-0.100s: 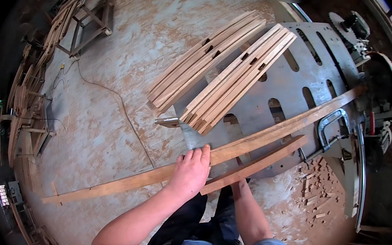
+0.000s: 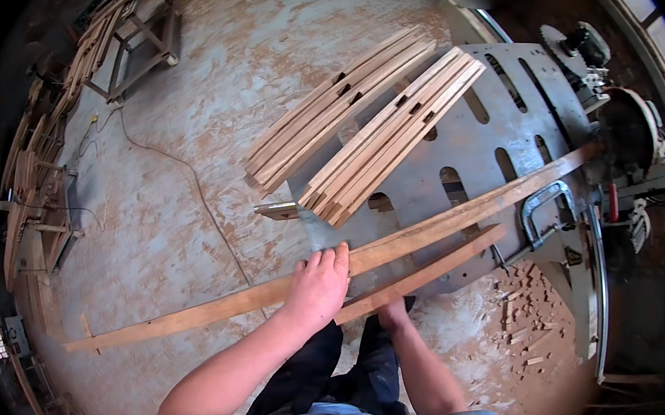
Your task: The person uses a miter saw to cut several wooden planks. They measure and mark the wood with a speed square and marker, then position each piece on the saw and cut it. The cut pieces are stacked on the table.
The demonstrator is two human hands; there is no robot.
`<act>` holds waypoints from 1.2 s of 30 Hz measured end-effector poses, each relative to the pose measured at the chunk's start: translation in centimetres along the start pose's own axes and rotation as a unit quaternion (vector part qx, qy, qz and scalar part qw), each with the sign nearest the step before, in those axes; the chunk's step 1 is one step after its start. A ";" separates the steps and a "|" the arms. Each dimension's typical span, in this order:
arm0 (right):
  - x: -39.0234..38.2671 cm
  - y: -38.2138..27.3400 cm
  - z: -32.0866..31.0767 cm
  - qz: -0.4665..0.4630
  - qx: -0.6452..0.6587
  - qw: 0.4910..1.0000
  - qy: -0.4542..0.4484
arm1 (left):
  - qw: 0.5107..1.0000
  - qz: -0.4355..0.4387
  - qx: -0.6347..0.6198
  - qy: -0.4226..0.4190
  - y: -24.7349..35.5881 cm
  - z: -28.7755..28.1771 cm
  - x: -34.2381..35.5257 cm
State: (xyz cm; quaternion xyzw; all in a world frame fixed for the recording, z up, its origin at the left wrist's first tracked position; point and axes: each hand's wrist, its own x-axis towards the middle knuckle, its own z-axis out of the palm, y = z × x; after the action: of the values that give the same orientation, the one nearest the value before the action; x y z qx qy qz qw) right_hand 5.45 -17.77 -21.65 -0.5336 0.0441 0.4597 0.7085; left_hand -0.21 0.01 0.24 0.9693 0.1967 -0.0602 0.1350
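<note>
My left hand is closed over a long, gently bent wooden strip, its fingers curled over the far edge. The strip crosses the metal machine table from a round machine part at the right and sticks out well past the table's left edge. Just nearer to me lies a shorter curved wooden piece along the table's front edge. My right hand is at this edge, just below the short piece; the wood hides its fingers, so their grip does not show.
Two bundles of slotted wooden pieces lie on the metal table. A blue C-clamp grips the table's front right. Saw blades and machinery stand at the right. Wood offcuts litter the floor; a cable runs across it at left.
My right hand has drawn back slightly toward me, so more of it shows below the short piece. My left hand keeps its hold on the long strip. The whole view has shifted a little.
</note>
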 end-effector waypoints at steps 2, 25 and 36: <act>-2.4 -0.7 0.9 0.089 -0.091 0.992 0.019 | 1.000 0.006 0.011 0.014 -0.1 0.8 0.2; -8.7 -10.0 9.0 0.129 0.077 0.989 0.010 | 0.984 0.018 0.010 0.176 -0.3 0.9 -3.6; -10.3 -11.9 5.5 0.067 0.017 0.995 0.070 | 0.981 0.086 -0.042 0.166 2.2 2.0 -4.1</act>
State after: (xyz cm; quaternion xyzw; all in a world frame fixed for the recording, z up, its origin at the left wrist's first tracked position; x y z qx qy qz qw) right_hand 5.55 -19.72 -5.09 -0.5485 0.1373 0.4668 0.6800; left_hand -3.20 -4.00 -0.41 0.9725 0.1346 0.1217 0.1456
